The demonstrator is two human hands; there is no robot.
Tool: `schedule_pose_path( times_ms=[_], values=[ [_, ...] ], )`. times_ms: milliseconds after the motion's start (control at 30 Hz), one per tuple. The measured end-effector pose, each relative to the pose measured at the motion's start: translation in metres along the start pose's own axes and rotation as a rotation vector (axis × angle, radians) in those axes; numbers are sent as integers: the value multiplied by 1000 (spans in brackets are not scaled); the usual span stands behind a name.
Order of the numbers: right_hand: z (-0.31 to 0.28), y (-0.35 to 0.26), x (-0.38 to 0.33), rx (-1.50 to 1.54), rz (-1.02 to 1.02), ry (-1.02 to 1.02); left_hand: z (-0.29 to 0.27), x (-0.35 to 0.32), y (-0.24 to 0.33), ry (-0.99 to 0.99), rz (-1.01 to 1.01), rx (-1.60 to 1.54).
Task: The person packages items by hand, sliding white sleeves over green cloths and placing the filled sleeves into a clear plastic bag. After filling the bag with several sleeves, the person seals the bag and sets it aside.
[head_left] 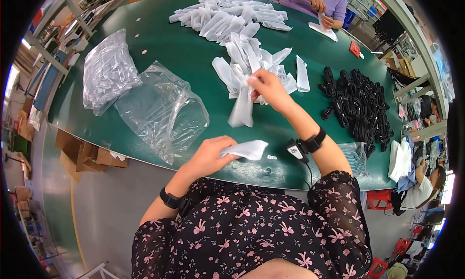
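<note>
White fabric is pinched in both of my hands. My left hand [209, 155] is closed around one end of a small white pouch [247, 149], thumb on top, holding it just above the near edge of the green table [189, 56]. My right hand [265, 88] is raised farther out over the table, fingers pressed together on the top of another white pouch [242, 107], which hangs down limp from my grip and is apart from the one in my left hand. Right behind that hand lies a loose heap of white pouches [252, 56] (more of the same kind trail off toward the far side of the table). A black band [315, 142] sits on my right wrist with a small device and a cable beside it, and a black watch [170, 199] on my left wrist. To my left on the table lie two crumpled clear plastic bags [160, 109], one just beside the other. To my right is a pile of black loops [361, 105], well apart from the white heap. Across the table another person in a purple top [322, 0] handles a white piece with both hands.
</note>
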State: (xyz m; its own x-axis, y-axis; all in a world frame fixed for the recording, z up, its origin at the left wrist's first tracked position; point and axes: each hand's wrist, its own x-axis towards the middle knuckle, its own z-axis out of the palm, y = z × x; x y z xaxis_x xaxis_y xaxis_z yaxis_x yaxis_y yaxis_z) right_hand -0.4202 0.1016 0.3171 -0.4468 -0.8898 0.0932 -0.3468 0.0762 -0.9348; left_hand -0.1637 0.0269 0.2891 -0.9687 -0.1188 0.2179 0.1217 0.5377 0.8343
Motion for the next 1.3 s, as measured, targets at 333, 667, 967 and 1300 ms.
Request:
schedule_pose_path(
  times_ms=[333, 667, 967, 1300],
  values=[
    [4, 8, -84, -82, 450, -23, 12, -1, -8, -2, 44, 139],
    [17, 27, -86, -460, -36, -119, 9, 10, -4, 210, 287, 508],
    [-4, 3, -70, -457, -44, -624, 7, 7, -23, 6, 189, 367],
    [46, 14, -24, -931, -176, -51, 14, -2, -17, 106, 176, 474]
  ],
)
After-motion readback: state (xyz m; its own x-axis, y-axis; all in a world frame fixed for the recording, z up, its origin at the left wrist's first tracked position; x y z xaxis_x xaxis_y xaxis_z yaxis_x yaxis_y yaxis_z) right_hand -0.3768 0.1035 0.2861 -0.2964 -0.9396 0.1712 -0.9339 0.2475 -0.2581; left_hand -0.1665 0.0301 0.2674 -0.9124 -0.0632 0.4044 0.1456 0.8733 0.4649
